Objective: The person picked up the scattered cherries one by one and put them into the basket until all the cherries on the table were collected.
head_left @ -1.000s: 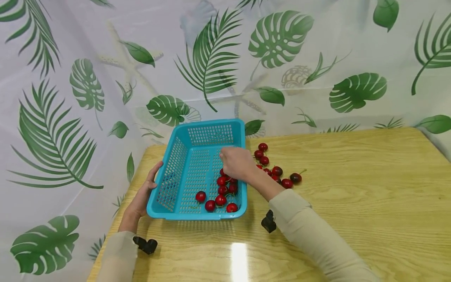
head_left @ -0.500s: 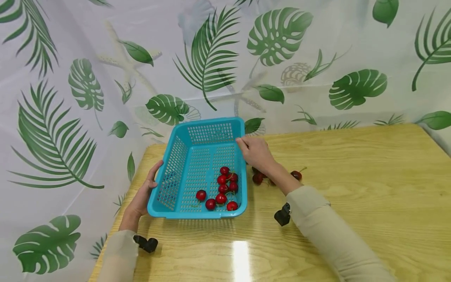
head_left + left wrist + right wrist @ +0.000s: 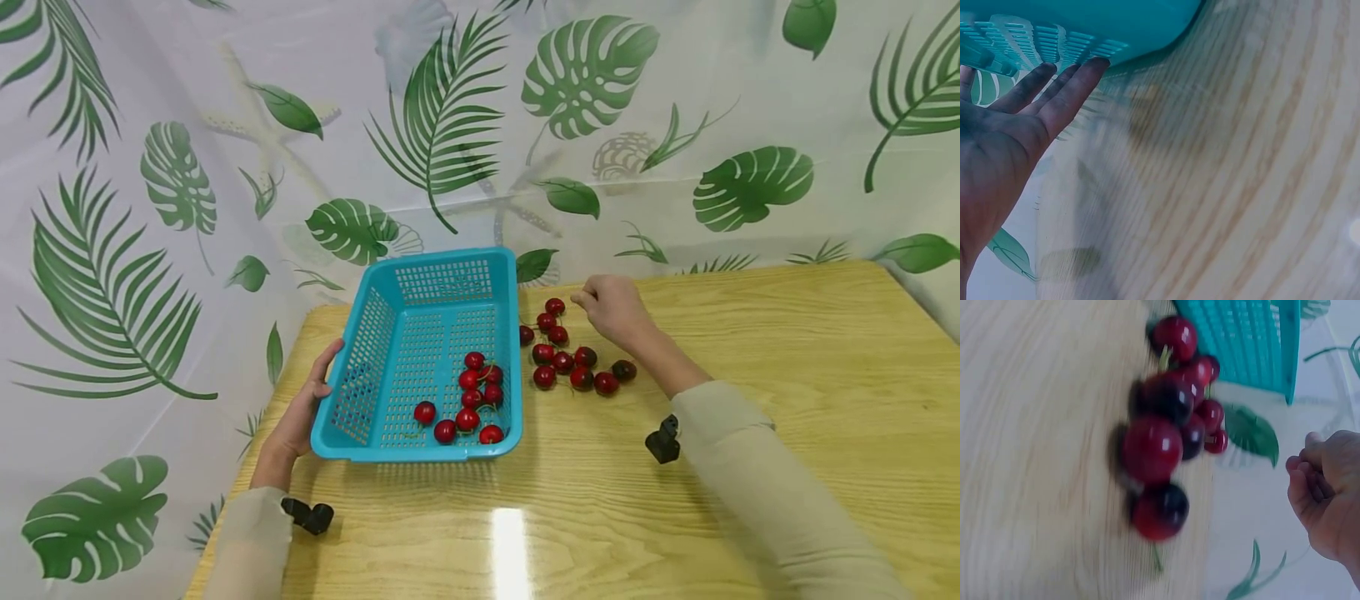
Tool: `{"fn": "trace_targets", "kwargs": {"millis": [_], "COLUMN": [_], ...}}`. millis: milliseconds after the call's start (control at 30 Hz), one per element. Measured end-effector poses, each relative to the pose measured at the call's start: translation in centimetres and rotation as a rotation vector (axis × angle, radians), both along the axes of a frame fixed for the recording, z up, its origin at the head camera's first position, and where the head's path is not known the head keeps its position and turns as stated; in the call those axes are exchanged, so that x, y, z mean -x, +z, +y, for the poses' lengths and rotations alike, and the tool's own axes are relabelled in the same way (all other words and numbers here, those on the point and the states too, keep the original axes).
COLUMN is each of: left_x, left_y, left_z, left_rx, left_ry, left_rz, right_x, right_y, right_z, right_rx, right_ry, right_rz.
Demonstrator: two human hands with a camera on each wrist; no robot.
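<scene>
A blue plastic basket (image 3: 442, 454) with perforated walls stands on the table, with several red cherries (image 3: 467, 418) in its near right part. My left hand (image 3: 302, 408) is at the basket's left wall; in the left wrist view its fingers (image 3: 1060, 103) are straight, their tips touching the wall. Over the table, right of the basket, my right hand (image 3: 615, 310) hovers with curled fingers and no cherry visible in it. Left of and below that hand lie several loose dark red cherries (image 3: 581, 377), some with green stems. The right wrist view shows those fingers bent inward, apart from the fruit.
The light wooden table (image 3: 750, 375) extends to the right. A white cloth (image 3: 465, 125) printed with green leaves hangs behind and to the left. Black wrist cameras (image 3: 663, 440) sit by both beige sleeves.
From inside the basket, my right hand has moved right across its rim and past the loose cherries, uncovering them. My left hand and the basket hold nearly the same place.
</scene>
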State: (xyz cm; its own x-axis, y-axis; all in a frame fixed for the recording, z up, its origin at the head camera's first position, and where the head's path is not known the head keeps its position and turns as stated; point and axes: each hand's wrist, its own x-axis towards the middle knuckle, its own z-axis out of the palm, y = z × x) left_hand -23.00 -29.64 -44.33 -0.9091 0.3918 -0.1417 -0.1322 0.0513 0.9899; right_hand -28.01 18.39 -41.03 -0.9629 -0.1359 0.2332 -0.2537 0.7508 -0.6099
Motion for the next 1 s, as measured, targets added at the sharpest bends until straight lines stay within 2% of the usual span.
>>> {"fn": "trace_targets", "kwargs": {"millis": [133, 300, 467, 667, 1000], "left_x": [0.0, 0.0, 0.0, -0.1, -0.1], "left_y": [0.1, 0.2, 0.1, 0.1, 0.1], "left_z": [0.0, 0.1, 0.2, 0.1, 0.0], "left_rx": [0.001, -0.009, -0.007, -0.012, -0.021], "left_ry": [0.001, -0.001, -0.005, -0.01, -0.012], "left_rz": [0.001, 0.002, -0.002, -0.005, -0.007], "right_x": [-0.1, 0.0, -0.4, -0.8, -1.4], "right_y": [-0.1, -0.9, -1.7, -2.2, -3.1], "right_z": [1.8, 3.7, 5.3, 7.2, 9.8], "right_rx": [-0.04, -0.173, -0.216, -0.19, -0.273], "right_ry": [-0.04, -0.078, -0.101, -0.016, 0.102], "right_rz": [-0.033, -0.027, -0.034, -0.117, -0.191]}}
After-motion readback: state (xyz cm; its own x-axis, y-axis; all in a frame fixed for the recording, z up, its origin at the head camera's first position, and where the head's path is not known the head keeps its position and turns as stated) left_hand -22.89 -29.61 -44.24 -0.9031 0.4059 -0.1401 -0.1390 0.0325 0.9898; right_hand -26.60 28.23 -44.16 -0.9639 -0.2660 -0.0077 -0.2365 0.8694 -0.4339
